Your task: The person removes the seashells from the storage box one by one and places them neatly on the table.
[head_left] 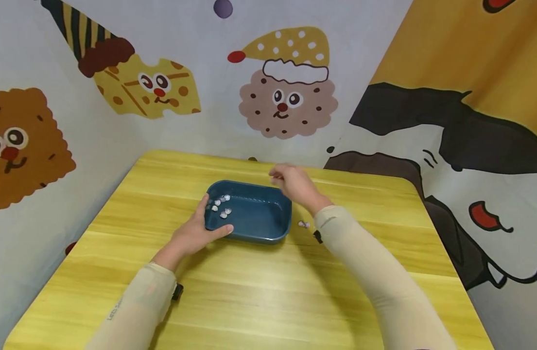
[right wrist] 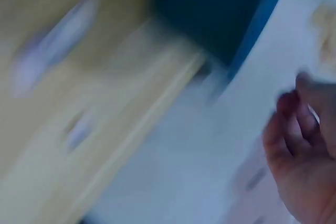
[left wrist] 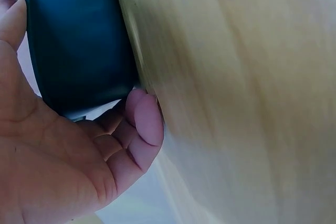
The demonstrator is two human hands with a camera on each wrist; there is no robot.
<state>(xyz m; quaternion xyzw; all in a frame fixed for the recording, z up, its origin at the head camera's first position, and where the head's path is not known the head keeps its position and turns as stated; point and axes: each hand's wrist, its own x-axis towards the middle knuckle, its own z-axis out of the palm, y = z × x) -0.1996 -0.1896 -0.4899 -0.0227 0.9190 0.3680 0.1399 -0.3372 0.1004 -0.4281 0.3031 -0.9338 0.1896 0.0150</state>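
Observation:
A dark blue rectangular tray (head_left: 259,216) sits on the wooden table. My left hand (head_left: 191,236) grips its left end, the thumb over the near rim; in the left wrist view the curled fingers (left wrist: 149,119) lie low against the tray's outer side. Several small white-and-purple pieces (head_left: 224,213) lie at the left inside the tray. My right hand (head_left: 294,184) is raised above the back right corner with its fingers bent together. Blur hides whether anything is between the fingertips. Small pieces (head_left: 303,224) of the same look lie to the right of the tray, under the right forearm.
The yellow wood-grain table (head_left: 251,296) extends around the tray, with its back edge close to the wall. A cartoon-printed cloth (head_left: 207,136) covers the wall behind. Each sleeve has a small black device (head_left: 178,292) at the wrist.

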